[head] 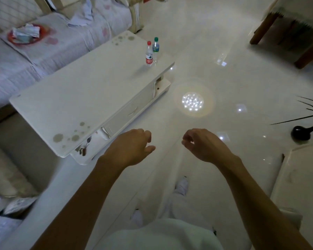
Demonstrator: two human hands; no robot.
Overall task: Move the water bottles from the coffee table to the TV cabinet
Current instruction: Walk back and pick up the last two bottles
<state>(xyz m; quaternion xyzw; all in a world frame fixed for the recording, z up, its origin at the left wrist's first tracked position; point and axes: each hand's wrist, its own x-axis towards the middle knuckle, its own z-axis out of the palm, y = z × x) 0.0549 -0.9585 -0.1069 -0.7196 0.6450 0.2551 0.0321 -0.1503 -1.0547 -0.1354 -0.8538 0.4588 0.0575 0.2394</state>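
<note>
- Both hands are out in front at waist height. The left hand (132,147) has its fingers loosely curled and is holding nothing, palm down.
- Same deal with the right hand (201,145): relaxed curl, thumb and fingers a little apart, nothing in it. The two hands hang side by side with a gap between them, over the shiny white floor (224,51).
- From the hands, the coffee table (83,91) runs off toward 11 o'clock, with its near corner just beside the left hand.
- The bottles are way down at the table's far end, around 12 o'clock from the left hand. The red-capped bottle (149,54) and the green-capped bottle (155,48) both stand upright, right next to each other near the edge, well apart from either hand.
- A sofa (52,51) sits behind the table at 10 o'clock, and a red plate (10,39) with crumpled paper lies on it.
- A lamp reflection (192,101) glares off the floor at 12 o'clock from the right hand.
- At 3 o'clock there's a black vase (301,133) with a spiky plant (311,112), and a white unit (300,174) just below it.
- Wooden table legs (260,31) are up at 1 o'clock.
</note>
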